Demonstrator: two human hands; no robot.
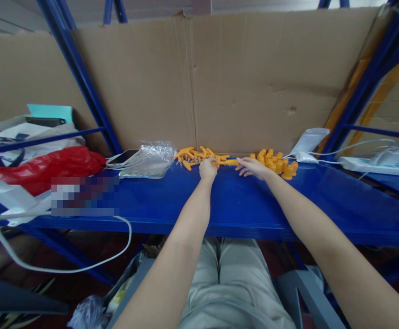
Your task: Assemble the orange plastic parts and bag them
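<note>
My left hand (208, 169) is closed around one end of a slim orange plastic piece (231, 162), held low over the blue shelf. At its other end, the thumb and forefinger of my right hand (254, 169) pinch it, while the other fingers are loosely bent. Just behind and left of my left hand lies a pile of orange plastic pieces (186, 153) with small metal chains or rings among them. To the right of my right hand, several chunky orange plastic pieces (275, 161) stand close together in rows. My fingers hide part of the held piece.
The blue shelf (240, 205) backs onto a cardboard sheet (247, 82). Leftward lie a clear plastic bag (151, 162), a phone (124, 157) and a red bag (55, 167). A white cable (65, 270) loops over the front edge. A power strip (380, 167) lies right.
</note>
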